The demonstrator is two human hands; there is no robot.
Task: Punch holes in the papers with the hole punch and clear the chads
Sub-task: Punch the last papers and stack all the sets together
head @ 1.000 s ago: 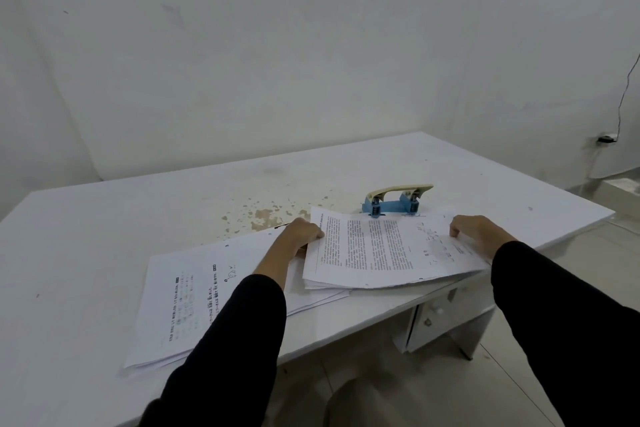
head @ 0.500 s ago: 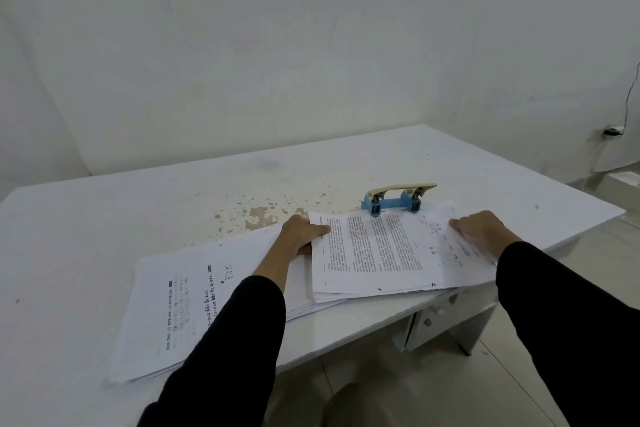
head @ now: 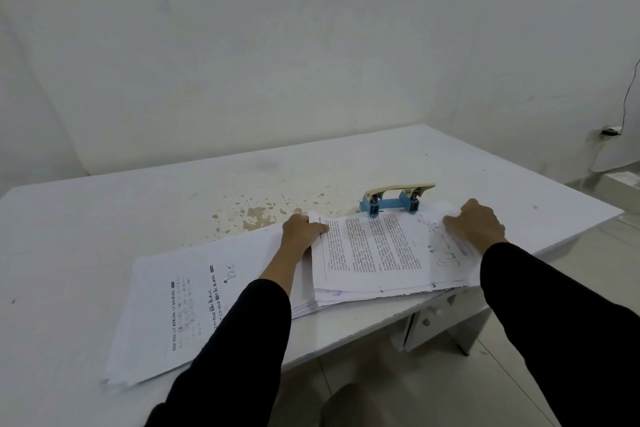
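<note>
A blue hole punch (head: 394, 202) with a cream lever stands on the white table (head: 138, 211), its lever up. A small stack of printed papers (head: 377, 253) lies in front of it, its far edge at the punch's slot. My left hand (head: 302, 230) grips the stack's left far corner, thumb on top. My right hand (head: 474, 224) holds the stack's right far corner, fingers curled over the sheets.
A larger pile of printed sheets (head: 180, 302) lies to the left, partly under my left forearm. The tabletop has brown chipped patches (head: 256, 215) behind the papers. A drawer unit (head: 436, 315) sits under the table's right end. A cable (head: 628, 94) hangs on the right wall.
The stack has slid slightly farther toward the punch with both hands on its corners. The view has shifted a little.
</note>
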